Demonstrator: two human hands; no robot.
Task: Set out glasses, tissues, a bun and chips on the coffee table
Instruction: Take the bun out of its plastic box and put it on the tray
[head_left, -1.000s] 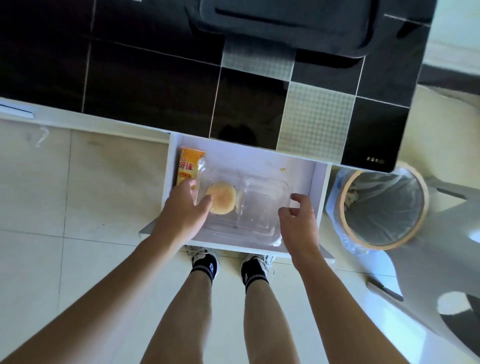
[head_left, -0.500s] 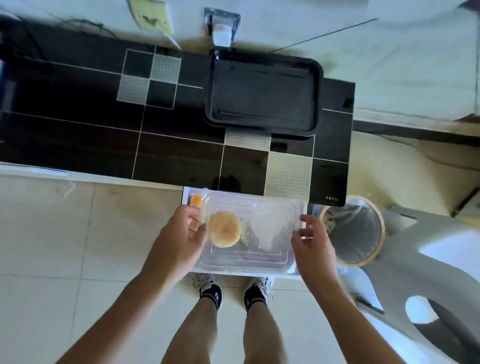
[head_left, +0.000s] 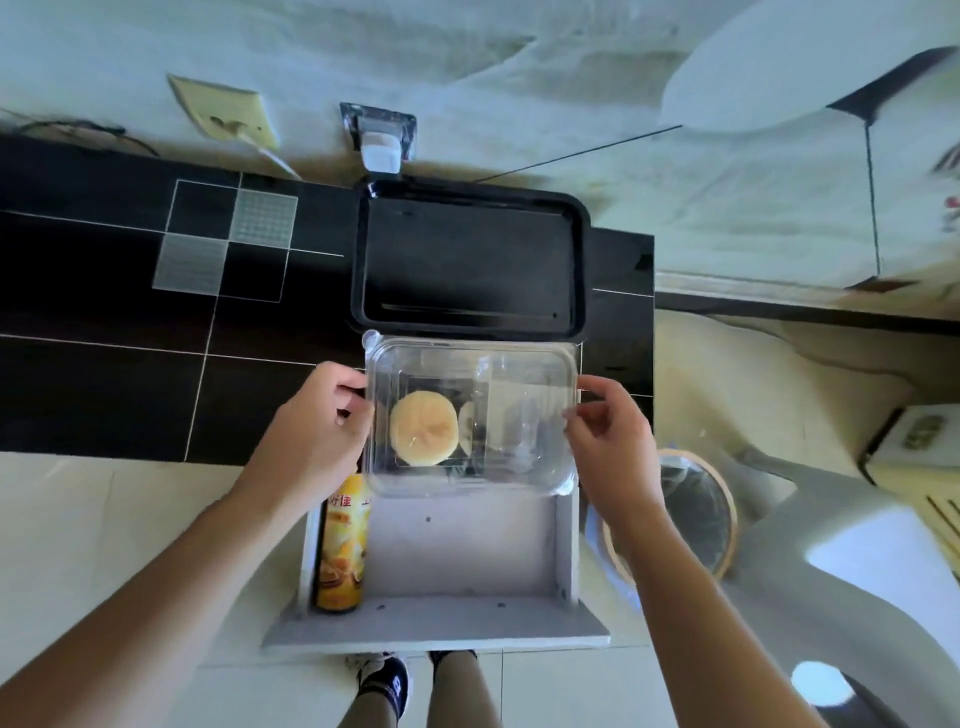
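Nearest, a white drawer (head_left: 467, 551) stands pulled open below the viewer, with a yellow chips can (head_left: 343, 551) lying along its left wall. Just above it, the left hand (head_left: 317, 431) and the right hand (head_left: 608, 441) each pinch a side rim of a clear plastic box (head_left: 470, 415), which holds the bun (head_left: 423, 427) in its left half, lifted over the coffee table (head_left: 104, 374) edge. Beyond waits a black tray (head_left: 470, 260); keeping the box level and both pinches even should stop the bun sliding as it is set down on the table.
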